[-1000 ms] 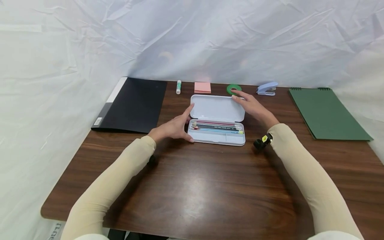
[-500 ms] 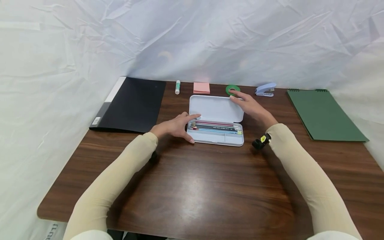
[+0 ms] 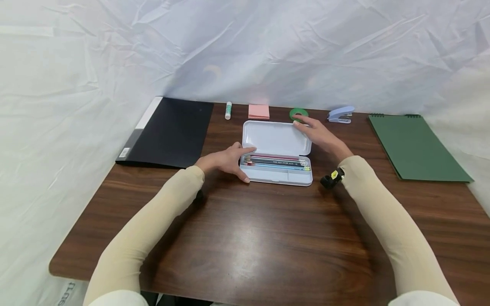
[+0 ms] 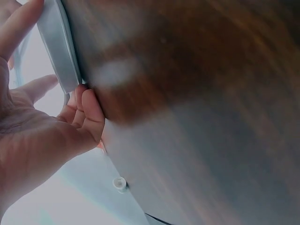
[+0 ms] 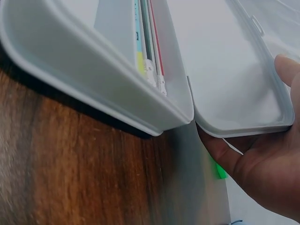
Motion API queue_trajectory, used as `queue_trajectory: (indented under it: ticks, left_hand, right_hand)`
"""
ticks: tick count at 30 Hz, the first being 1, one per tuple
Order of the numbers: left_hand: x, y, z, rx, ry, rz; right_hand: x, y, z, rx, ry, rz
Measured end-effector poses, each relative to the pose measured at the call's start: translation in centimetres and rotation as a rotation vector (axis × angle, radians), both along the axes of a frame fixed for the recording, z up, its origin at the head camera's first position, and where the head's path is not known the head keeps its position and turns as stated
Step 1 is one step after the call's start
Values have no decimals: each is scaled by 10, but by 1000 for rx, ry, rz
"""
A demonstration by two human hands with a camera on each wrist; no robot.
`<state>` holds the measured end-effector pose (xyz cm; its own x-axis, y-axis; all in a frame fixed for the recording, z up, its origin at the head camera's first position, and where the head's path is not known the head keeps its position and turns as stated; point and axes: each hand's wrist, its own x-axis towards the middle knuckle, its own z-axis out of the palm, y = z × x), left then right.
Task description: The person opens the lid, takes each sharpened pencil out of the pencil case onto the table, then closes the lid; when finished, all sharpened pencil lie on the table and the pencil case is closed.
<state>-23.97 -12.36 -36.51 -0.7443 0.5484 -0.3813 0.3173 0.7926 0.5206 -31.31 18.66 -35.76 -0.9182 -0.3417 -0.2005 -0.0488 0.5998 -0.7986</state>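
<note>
A white pencil case (image 3: 264, 173) lies unfolded on the table, its lid (image 3: 276, 138) tipped back on the far side. Several pencils (image 3: 275, 162) lie side by side in its rear compartment; the front compartment holds none. My left hand (image 3: 226, 162) grips the case's left end, thumb by the front corner and index finger reaching over near the hinge. In the left wrist view, curled fingers (image 4: 91, 105) touch the case's end. My right hand (image 3: 320, 135) holds the lid's far right corner, with the thumb (image 5: 287, 70) at its rim and other fingers behind it.
A black folder (image 3: 172, 131) lies at left, a green spiral pad (image 3: 419, 146) at right. Along the back edge stand a glue stick (image 3: 228, 110), pink sticky notes (image 3: 258, 111), green tape (image 3: 294, 112) and a light-blue stapler (image 3: 340, 114). White sheeting (image 3: 245, 51) hangs behind the table.
My left index finger has come down from the lid's left edge to near the hinge, pointing right. The right hand stays at the lid's corner, and the case has hardly moved.
</note>
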Motion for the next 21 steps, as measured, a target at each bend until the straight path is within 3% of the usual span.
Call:
queue_trajectory:
  ticks: [4,8,15,21]
  left_hand:
    - [0,0,1,6,-11,-8]
    - [1,-1,3,7,-15,-9]
    - [4,-4,4,5,-22,-3]
    - [5,-6,3,6,-26,5]
  right_hand:
    - [1,4,5,5,-4,11]
    - [4,8,19,34,53,43]
    - [22,1,44,73,314,67]
    - [45,-22,45,11,488,159]
